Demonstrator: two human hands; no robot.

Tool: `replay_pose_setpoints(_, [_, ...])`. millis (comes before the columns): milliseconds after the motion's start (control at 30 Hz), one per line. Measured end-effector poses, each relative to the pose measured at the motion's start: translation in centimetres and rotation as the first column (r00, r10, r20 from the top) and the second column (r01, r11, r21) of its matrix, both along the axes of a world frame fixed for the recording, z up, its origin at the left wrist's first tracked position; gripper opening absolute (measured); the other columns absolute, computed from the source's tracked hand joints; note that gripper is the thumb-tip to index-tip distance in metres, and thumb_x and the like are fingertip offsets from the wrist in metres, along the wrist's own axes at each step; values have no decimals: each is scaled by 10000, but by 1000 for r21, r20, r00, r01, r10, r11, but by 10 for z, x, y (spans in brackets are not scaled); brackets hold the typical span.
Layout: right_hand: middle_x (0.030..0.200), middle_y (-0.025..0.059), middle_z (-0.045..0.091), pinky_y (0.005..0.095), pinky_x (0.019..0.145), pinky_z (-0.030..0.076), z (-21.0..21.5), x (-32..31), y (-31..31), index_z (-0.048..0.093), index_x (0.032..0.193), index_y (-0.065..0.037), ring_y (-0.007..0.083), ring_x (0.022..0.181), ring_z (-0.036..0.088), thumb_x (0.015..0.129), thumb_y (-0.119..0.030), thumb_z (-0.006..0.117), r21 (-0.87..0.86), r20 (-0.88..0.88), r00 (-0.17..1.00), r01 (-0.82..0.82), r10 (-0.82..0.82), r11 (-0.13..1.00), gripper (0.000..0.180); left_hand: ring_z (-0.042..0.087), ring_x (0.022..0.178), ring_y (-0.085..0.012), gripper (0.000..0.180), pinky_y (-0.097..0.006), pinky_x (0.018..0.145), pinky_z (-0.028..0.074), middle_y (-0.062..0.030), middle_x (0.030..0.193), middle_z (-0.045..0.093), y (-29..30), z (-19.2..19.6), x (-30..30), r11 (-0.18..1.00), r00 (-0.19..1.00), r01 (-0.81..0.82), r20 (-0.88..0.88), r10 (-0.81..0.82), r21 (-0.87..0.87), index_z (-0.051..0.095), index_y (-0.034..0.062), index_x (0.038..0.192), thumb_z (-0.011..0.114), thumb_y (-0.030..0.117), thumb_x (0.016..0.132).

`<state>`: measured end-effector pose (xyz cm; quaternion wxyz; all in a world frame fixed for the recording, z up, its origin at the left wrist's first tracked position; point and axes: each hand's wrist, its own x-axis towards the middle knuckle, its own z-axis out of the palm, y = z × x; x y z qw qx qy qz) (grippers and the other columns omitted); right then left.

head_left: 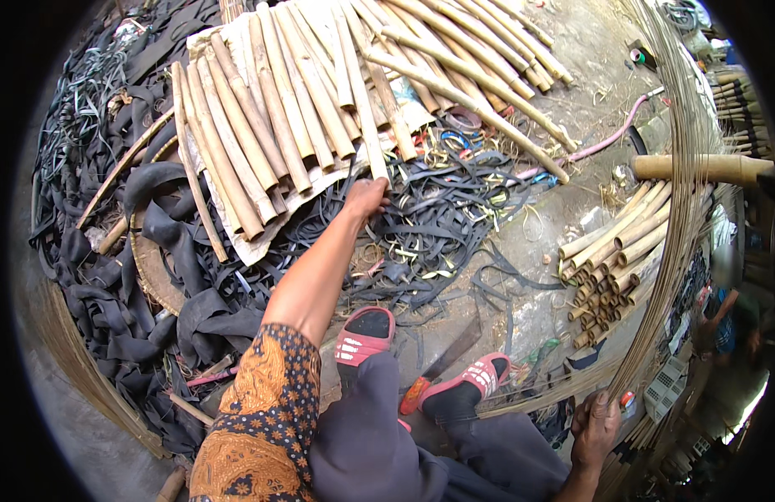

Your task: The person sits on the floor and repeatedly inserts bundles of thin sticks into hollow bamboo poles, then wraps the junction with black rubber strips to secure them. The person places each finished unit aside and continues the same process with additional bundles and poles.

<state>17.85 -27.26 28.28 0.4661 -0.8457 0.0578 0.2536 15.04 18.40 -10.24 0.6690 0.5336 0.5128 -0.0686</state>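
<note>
My left arm reaches forward, and my left hand [368,199] is closed round the near end of a bamboo pole [362,105]. That pole lies over a row of other bamboo poles [274,96] spread on a pale sheet [260,244]. At the lower right, my right hand [597,427] is closed on a bundle of long thin strips [674,251]. The bundle bends up past the right side in a tall arc. A large knife [450,351] with an orange handle lies on the ground between my feet.
Black rubber strips [404,234] lie tangled ahead of my feet. Dark rubber pieces [166,226] heap up on the left. To the right, a stack of short bamboo tubes [605,280] sits below a thick bamboo pole [697,170]. A pink hose [605,142] crosses the ground.
</note>
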Motion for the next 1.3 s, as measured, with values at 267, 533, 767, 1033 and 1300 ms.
replay_pose_setpoints(267, [677,-55,399,222,472,307,-4,-9,7,456,908,-110,37,548,378,1093,-337,536,82,-75,997,-27,34,996,303,646,685,-163,354,-278,570,550,-76,880,668,15,80,-54,806,886,-296,169,433,-512,572,70,1087,568,422,1044])
replay_pose_setpoints(533, [692,-45,357,240,464,347,-45,-23,0,437,893,-134,53,554,362,1106,-345,495,176,-89,996,19,-3,984,306,461,495,-84,237,-259,436,353,34,670,500,-19,99,-143,986,968,-166,186,167,-22,519,108,936,677,277,988])
replay_pose_setpoints(767, [668,-29,368,250,476,361,-66,-12,17,435,903,-133,80,534,372,1099,-440,482,245,-6,996,90,-91,965,368,519,559,-97,215,-289,491,404,17,720,583,-74,127,-291,933,934,355,55,-352,-54,606,64,983,736,178,855])
replay_pose_setpoints(1033, [660,-22,376,244,500,373,-77,-12,69,436,913,-123,86,540,393,1096,-455,478,318,-5,997,76,-78,945,381,510,628,-64,395,-242,520,384,58,814,610,-88,111,-291,684,730,684,257,-633,-254,656,74,1235,761,253,900])
replay_pose_setpoints(1300, [669,-7,396,266,524,400,-81,0,95,433,875,-118,109,585,439,1092,-473,472,364,-41,999,-7,24,932,418,551,694,-93,335,-258,624,460,-34,941,639,-74,141,-243,935,951,248,249,-185,-255,565,20,1195,711,197,951])
